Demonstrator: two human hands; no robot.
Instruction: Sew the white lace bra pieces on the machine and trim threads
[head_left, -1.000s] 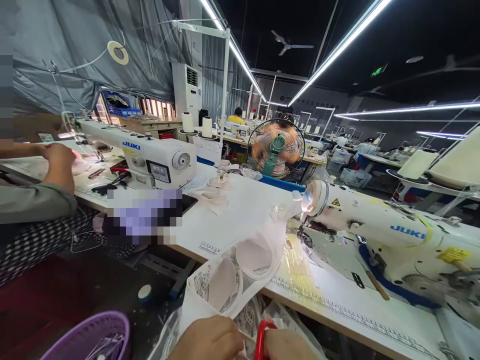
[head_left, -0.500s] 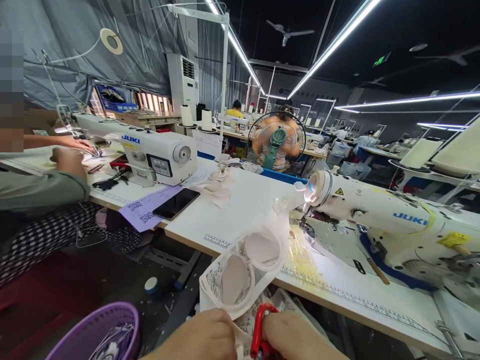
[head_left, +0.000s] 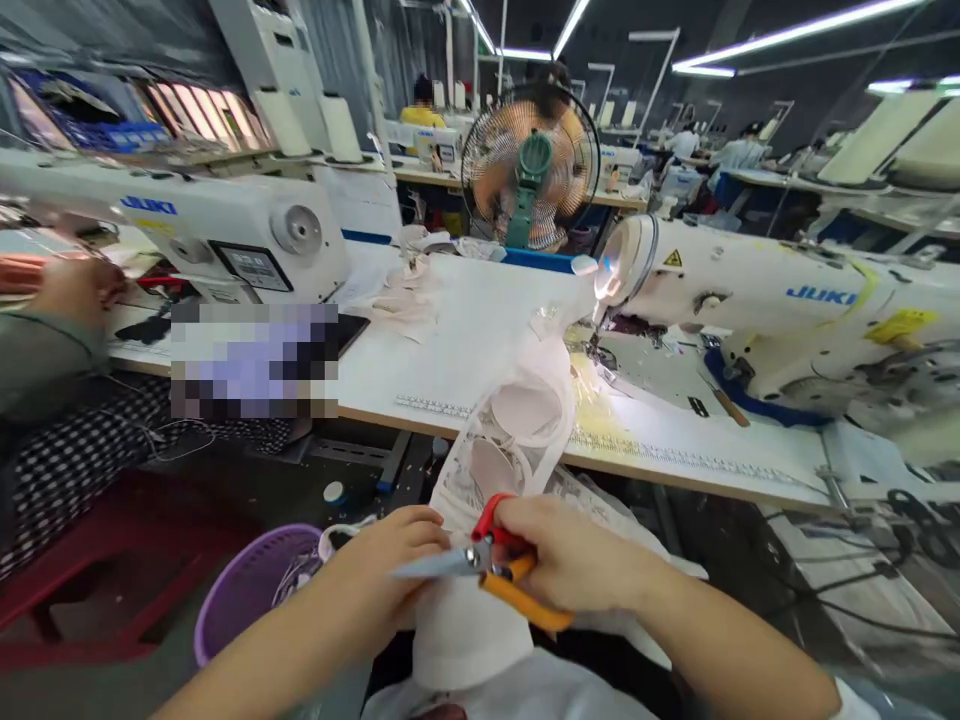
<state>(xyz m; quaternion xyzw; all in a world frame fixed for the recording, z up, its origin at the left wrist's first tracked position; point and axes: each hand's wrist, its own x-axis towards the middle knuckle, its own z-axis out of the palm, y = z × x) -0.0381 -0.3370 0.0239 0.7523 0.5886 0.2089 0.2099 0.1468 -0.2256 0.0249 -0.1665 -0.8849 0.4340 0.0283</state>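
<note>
The right hand (head_left: 570,560) grips red-and-orange thread snips (head_left: 487,562), blades pointing left, while the left hand (head_left: 390,565) pinches the white lace bra piece (head_left: 517,440) trailing off the table (head_left: 465,350) edge from the sewing machine (head_left: 750,310), a purple basket (head_left: 255,590) below

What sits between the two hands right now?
In the head view, the snips and white fabric lie between the left hand and right hand.

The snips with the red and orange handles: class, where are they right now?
In the head view the snips sit low and centre, gripped in the right hand, blades pointing toward the left hand, over the white garment.
</note>
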